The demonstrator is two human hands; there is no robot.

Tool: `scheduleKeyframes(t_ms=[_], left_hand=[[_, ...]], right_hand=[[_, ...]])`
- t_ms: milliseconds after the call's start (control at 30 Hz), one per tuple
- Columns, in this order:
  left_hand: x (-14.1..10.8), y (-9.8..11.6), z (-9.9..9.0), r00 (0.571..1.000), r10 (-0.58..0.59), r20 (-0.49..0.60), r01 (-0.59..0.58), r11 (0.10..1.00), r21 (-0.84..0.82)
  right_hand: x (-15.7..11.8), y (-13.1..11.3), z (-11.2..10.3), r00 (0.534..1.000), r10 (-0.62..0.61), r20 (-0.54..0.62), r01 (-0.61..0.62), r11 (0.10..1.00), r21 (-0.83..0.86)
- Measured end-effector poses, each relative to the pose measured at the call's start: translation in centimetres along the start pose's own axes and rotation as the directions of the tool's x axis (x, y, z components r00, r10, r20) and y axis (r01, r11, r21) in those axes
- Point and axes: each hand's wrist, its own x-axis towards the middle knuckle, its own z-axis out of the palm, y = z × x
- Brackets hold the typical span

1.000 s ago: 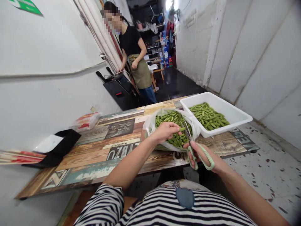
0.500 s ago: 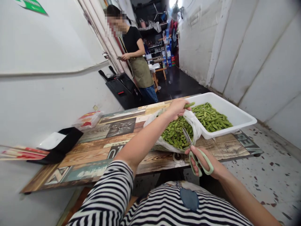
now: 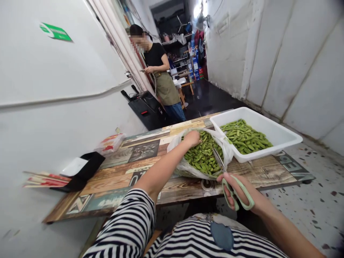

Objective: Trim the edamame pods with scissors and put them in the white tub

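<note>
My left hand (image 3: 192, 138) reaches into a thin plastic bag (image 3: 174, 143) full of green edamame pods (image 3: 205, 152). Its fingers are curled down among the pods at the bag's far left, and the fingertips are hidden. In my right hand (image 3: 235, 191) is a pair of scissors (image 3: 249, 201) with pale green handles. My fingers are through the handle loops, and the blades point up over the bag's right side. Against the bag's right edge stands a white plastic tray (image 3: 285, 138), with more edamame pods (image 3: 245, 136) heaped in its left part.
The bag and tray are on a wood-patterned table (image 3: 150, 161). At its left end are a black holder (image 3: 92, 163) with chopsticks (image 3: 47, 179) and a plastic packet (image 3: 110, 142). Beyond the table, a person in an apron (image 3: 166, 87) stands beside a black case (image 3: 147, 109).
My left hand has gone from the tray's near left corner, where it held a pod, back down into the bag. The scissors stay over the bag. The camera view has shifted slightly.
</note>
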Motion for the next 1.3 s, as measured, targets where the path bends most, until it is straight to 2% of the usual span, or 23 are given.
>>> scheduleKeyframes(t_ms=[100,167,200,267,333,367,433,633,733,833,900,967,1100,1300], left_hand=[[-0.9,-0.3,-0.4,0.997,0.078,-0.017,-0.079,0.996,-0.046],[-2.2,-0.4,-0.7,0.992,0.119,-0.03,-0.123,0.968,-0.219],[-3.0,-0.3,-0.8,0.99,0.139,-0.011,-0.133,0.923,-0.362],[-4.8,0.0,-0.8,0.98,0.188,0.069,-0.097,0.746,-0.659],[-6.4,0.5,-0.7,0.96,0.238,0.145,-0.016,0.565,-0.825],[-7.0,0.8,-0.6,0.955,0.249,0.163,0.014,0.508,-0.861],[-8.0,1.3,-0.5,0.952,0.249,0.175,0.044,0.457,-0.888],[-8.7,2.1,-0.6,0.949,0.248,0.195,0.083,0.401,-0.912],[-8.4,2.1,-0.1,0.962,0.159,0.22,0.15,0.363,-0.92],[-8.1,2.2,0.3,0.973,0.079,0.218,0.199,0.199,-0.96],[-8.0,2.4,0.4,0.969,0.07,0.237,0.234,0.049,-0.971],[-8.1,2.7,0.3,0.963,0.069,0.259,0.264,-0.061,-0.963],[-8.6,3.4,0.2,0.968,0.024,0.249,0.249,-0.178,-0.952],[-9.3,4.4,0.8,0.972,-0.013,0.235,0.222,-0.28,-0.934]], right_hand=[[0.1,0.1,-0.2,1.0,0.007,-0.016,-0.007,1.0,-0.012],[0.3,0.1,-0.5,0.999,0.014,-0.03,-0.015,1.0,-0.014],[0.4,0.0,-0.5,0.999,0.015,-0.039,-0.016,1.0,-0.02],[0.8,-0.3,-0.5,1.0,0.0,0.0,0.0,1.0,-0.026],[1.0,-0.7,-0.2,0.999,-0.034,0.006,0.034,0.998,-0.056],[1.1,-1.0,0.1,0.999,-0.039,0.023,0.041,0.996,-0.082],[1.2,-1.4,0.5,0.999,-0.04,0.013,0.041,0.996,-0.085],[1.6,-1.3,0.8,0.996,-0.053,-0.068,0.038,0.98,-0.195],[1.8,-1.2,0.8,0.991,-0.03,-0.131,0.003,0.98,-0.199],[1.8,-1.1,0.9,0.991,-0.031,-0.133,0.01,0.987,-0.158],[1.7,-1.0,0.9,0.995,-0.062,-0.076,0.054,0.994,-0.099],[1.6,-0.7,0.8,0.995,-0.097,-0.016,0.096,0.994,-0.057],[1.7,-0.3,0.6,0.992,-0.125,0.026,0.126,0.991,-0.052],[1.7,-0.6,0.8,0.994,-0.107,0.004,0.107,0.993,-0.046]])
